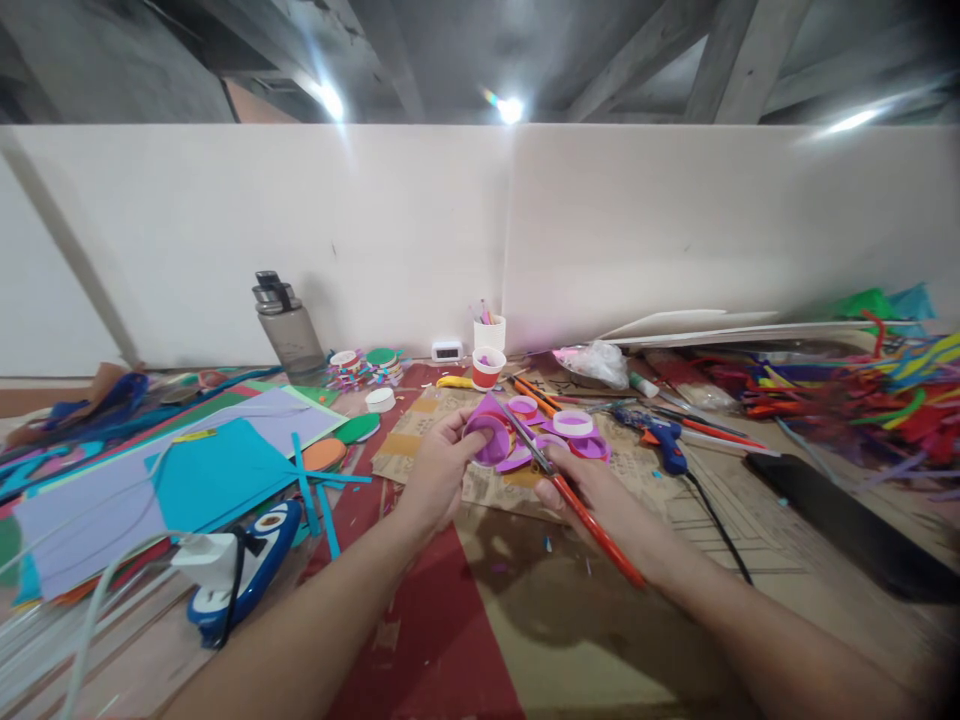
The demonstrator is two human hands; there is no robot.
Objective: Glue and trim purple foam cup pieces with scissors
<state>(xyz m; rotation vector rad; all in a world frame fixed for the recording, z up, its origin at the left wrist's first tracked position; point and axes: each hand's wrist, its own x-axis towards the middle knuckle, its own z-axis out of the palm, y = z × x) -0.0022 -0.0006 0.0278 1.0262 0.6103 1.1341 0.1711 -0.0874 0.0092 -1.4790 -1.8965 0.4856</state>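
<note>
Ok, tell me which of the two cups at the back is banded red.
The front cup: it shows a red band, while the rear cup, holding slim sticks, is plain white.

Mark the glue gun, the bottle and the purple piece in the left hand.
Glue gun (664, 440): head view, on its blue body.
Bottle (291, 335): head view, on its grey side.
Purple piece (493, 451): head view, on its round face.

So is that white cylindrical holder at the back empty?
Not empty: slim pen-like items stick up from the white holder.
</note>
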